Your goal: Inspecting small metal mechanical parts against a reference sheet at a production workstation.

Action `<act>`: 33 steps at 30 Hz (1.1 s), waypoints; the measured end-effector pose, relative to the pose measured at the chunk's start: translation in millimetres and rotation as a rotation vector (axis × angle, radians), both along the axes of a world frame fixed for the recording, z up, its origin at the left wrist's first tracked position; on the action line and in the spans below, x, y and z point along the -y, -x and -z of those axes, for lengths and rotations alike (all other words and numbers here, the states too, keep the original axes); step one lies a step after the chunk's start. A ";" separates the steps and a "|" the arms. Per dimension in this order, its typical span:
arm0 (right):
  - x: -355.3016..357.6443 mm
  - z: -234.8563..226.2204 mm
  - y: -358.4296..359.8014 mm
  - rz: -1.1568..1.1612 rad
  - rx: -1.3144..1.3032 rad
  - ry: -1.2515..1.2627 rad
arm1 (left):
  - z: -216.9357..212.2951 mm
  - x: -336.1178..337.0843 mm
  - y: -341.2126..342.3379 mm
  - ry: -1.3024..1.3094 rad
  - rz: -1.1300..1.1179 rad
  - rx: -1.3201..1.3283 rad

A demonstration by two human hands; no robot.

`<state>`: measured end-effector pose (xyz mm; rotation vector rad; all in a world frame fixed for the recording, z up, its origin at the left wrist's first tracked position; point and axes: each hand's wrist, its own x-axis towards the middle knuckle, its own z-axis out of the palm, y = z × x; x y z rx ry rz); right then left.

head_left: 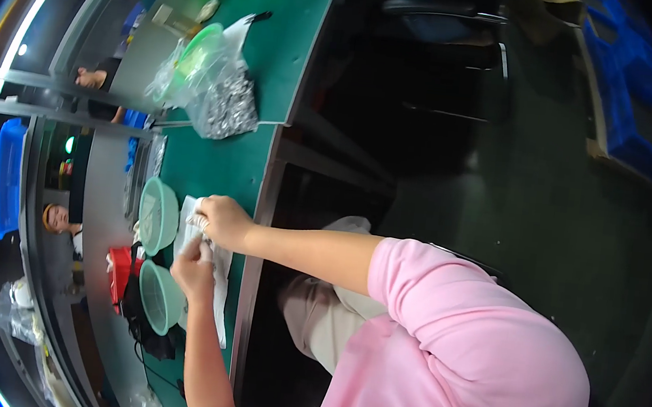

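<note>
White cloth (220,288) on green worktop (219,162) at centre left, right hand (222,220) and left hand (193,269) fingers pinching small silvery parts (198,223) over it, two green mesh bowls (158,216) just beside

Harsh overhead light from a fluorescent tube (41,3) far beyond the hands throws glare off the plastic bag (215,85); bench near both hands evenly lit, w/ soft shadows. Area right of the hands falls near black. Heavy fisheye bending, dark vignette at rim; slight motion blur.
</note>
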<state>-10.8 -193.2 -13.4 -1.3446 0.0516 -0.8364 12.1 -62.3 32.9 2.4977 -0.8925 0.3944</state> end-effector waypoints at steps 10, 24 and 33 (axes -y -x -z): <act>5.3 -0.2 7.3 -0.076 -0.104 0.154 | -97.8 149.6 -77.3 0.116 0.192 0.295; 3.7 0.9 6.2 0.012 -0.045 0.200 | -84.6 126.2 -91.8 0.186 0.236 0.049; 4.5 2.7 0.8 -0.020 0.004 0.124 | -42.2 -44.0 -5.7 -0.164 -0.189 -0.163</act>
